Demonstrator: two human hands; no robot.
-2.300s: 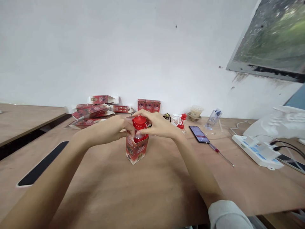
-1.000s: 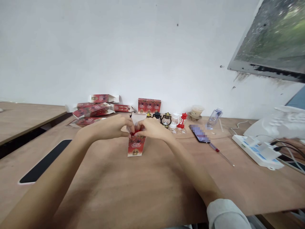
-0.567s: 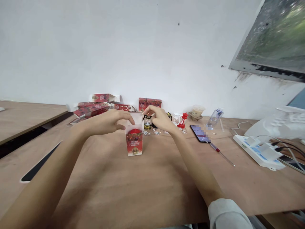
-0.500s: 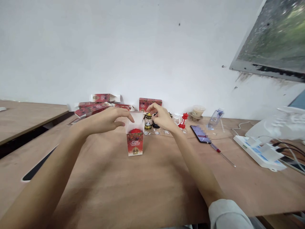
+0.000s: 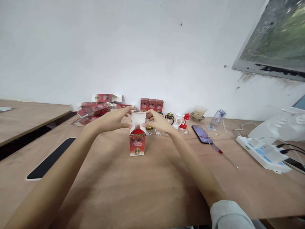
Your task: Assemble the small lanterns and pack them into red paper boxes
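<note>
A red Christmas gift box [image 5: 137, 145] stands upright on the table, its white lid flap [image 5: 138, 118] raised at the back. Something red [image 5: 138, 130] fills its mouth; its kind is mostly hidden. My left hand [image 5: 115, 119] is at the upper left of the box, thumb against the edge and fingers reaching behind the flap. From the other side, my right hand [image 5: 159, 122] has its thumb on the right edge of the flap, fingers bent behind it. Both hands hold the box top between them. Small lanterns, including a red one [image 5: 185, 121] and a white one [image 5: 176, 121], stand behind my right hand.
Flattened red boxes [image 5: 95, 109] lie piled at the back left. Closed red boxes [image 5: 152, 104] stand by the wall. To the right are a phone [image 5: 200, 133], a screwdriver [image 5: 225, 156], a bottle [image 5: 218, 118], a cup [image 5: 199, 111] and a power strip [image 5: 262, 154].
My right hand has come down from above the lanterns to the box's right edge. My left hand has closed in on the left edge. The view has shifted slightly.
</note>
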